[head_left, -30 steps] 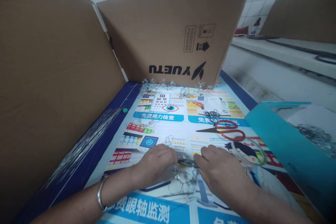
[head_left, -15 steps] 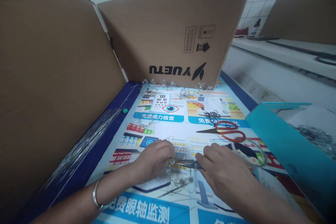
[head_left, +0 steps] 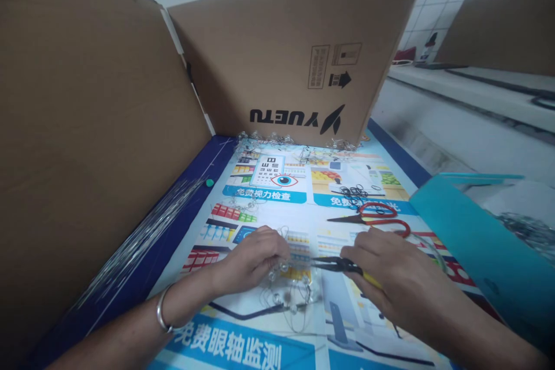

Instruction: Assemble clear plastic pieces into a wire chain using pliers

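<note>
My left hand (head_left: 252,258) is closed in a pinch on a thin wire strung with clear beads (head_left: 286,289), low on the printed mat. My right hand (head_left: 390,277) grips dark needle-nose pliers with a yellow handle (head_left: 342,266). The plier tips point left toward the beaded wire beside my left fingertips. A silver bangle (head_left: 162,311) circles my left wrist.
Red-handled scissors (head_left: 377,218) and several small dark rings (head_left: 355,192) lie farther back on the mat (head_left: 269,191). A bundle of straight silver wires (head_left: 143,237) lies at the left. Cardboard walls (head_left: 87,127) stand left and behind. A teal box (head_left: 468,243) with metal bits sits right.
My right hand has drawn back to the right, so the pliers now show clearly between the hands. The left hand stays pinched on the beaded wire.
</note>
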A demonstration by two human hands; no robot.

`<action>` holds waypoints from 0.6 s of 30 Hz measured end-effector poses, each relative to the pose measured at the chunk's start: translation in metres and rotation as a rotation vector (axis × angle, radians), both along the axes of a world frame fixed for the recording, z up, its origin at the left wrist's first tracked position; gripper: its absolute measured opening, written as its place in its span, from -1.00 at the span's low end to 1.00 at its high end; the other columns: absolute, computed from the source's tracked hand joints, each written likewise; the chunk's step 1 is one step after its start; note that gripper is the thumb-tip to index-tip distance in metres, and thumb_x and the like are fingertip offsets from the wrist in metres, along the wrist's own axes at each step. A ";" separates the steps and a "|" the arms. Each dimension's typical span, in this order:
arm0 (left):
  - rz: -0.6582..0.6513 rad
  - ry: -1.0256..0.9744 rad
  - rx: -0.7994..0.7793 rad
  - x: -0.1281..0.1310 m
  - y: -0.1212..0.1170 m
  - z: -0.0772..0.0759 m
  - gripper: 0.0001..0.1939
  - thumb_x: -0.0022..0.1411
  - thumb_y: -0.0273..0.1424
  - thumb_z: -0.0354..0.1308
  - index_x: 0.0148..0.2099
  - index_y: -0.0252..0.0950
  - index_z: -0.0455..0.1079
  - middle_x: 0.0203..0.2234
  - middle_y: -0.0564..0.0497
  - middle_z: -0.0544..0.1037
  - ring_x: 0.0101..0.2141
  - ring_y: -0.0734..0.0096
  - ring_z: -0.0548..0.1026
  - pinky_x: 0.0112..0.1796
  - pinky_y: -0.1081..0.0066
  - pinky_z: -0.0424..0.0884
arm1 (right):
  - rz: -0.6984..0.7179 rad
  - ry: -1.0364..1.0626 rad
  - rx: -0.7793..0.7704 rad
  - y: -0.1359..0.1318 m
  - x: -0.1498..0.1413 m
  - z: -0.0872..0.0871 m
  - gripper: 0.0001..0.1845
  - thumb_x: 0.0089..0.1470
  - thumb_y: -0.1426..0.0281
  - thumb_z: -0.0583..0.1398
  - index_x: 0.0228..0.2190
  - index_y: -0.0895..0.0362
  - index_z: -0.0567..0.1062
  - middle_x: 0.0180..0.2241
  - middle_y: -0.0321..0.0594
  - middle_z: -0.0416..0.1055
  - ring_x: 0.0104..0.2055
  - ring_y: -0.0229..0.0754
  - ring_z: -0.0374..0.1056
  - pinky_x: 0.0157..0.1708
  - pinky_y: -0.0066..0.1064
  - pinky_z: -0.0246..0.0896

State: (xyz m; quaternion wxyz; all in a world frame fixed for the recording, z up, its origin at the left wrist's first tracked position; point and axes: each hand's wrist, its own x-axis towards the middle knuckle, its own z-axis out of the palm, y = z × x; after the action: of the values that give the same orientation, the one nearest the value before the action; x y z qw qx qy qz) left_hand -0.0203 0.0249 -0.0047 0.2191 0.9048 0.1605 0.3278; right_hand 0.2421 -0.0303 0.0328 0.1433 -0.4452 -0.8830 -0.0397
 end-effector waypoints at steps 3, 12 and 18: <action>-0.004 0.010 0.006 0.003 -0.002 0.002 -0.81 0.26 -0.58 -0.14 -0.27 -0.31 0.27 -0.42 -0.03 0.47 -0.34 0.42 0.41 -0.26 0.38 0.31 | -0.019 -0.014 0.045 0.001 -0.006 -0.003 -0.96 0.02 0.41 0.14 -0.43 0.10 0.41 -0.44 -0.24 0.32 -0.36 -0.16 0.19 -0.36 -0.34 -0.02; 0.015 -0.011 0.025 0.010 -0.005 0.002 -0.83 0.27 -0.55 -0.12 -0.29 -0.30 0.26 -0.44 -0.01 0.47 -0.36 0.43 0.39 -0.27 0.38 0.29 | -0.042 -0.039 0.023 0.001 -0.023 -0.012 -0.94 -0.07 0.43 0.22 -0.47 0.10 0.40 -0.45 -0.25 0.31 -0.36 -0.16 0.16 -0.38 -0.34 -0.10; 0.065 -0.006 0.049 0.013 -0.007 0.002 -0.88 0.24 -0.56 -0.08 -0.30 -0.31 0.25 -0.45 -0.01 0.44 -0.39 0.43 0.36 -0.30 0.40 0.28 | -0.025 -0.062 0.047 0.002 -0.026 -0.014 -0.89 -0.14 0.50 0.24 -0.49 0.09 0.41 -0.46 -0.25 0.31 -0.37 -0.15 0.14 -0.37 -0.33 -0.13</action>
State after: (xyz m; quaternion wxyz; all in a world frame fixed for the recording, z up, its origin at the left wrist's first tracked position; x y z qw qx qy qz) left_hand -0.0075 0.0177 -0.0022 0.1865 0.9032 0.1811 0.3415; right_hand 0.2157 -0.0280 0.0189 0.1259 -0.4515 -0.8801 -0.0759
